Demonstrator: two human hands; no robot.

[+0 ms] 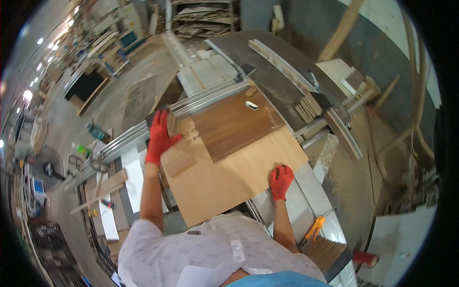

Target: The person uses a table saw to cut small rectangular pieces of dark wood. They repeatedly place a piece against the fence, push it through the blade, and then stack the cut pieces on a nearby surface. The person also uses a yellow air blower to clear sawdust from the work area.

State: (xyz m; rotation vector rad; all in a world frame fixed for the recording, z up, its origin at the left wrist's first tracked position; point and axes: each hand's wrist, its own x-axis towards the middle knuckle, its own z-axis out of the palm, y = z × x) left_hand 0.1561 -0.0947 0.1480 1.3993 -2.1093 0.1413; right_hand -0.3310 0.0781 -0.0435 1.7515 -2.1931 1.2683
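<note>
A large light-brown wood panel (pixel 229 179) lies across the saw table in front of me. On its far part rests a darker brown board (pixel 236 125). At the panel's far left corner my left hand (pixel 161 138), in a red glove, has its fingers and thumb around a small wooden block (pixel 171 126); the glove hides part of the block. A narrow light strip of wood (pixel 180 165) lies on the panel below that hand. My right hand (pixel 281 181), also red-gloved, is closed at the near right edge of the panel, with fingers curled; its fingertips are partly hidden.
A metal rail (pixel 126 139) runs along the far left side. A small white object (pixel 251 105) lies on the dark board. An orange-handled tool (pixel 315 228) and stacked brown strips (pixel 322 253) are at the right. Loose boards (pixel 109 220) lie to the left.
</note>
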